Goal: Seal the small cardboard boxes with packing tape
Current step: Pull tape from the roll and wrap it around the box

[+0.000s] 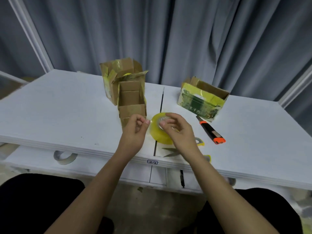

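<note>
Right hand (pixel 179 130) curled round tape roll (pixel 160 130) above counter (pixel 67 115), roll partly hidden, left hand (pixel 135 130) pinching barely visible tape end, open small boxes (pixel 131 102) behind

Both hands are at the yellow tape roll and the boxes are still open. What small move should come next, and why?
Probably draw out a length of tape. The left hand pinches what looks like the free end beside the tape roll, which the right hand grips, and the nearest small box stands open with no strip across its top. The end itself is too thin to see for sure.
</note>
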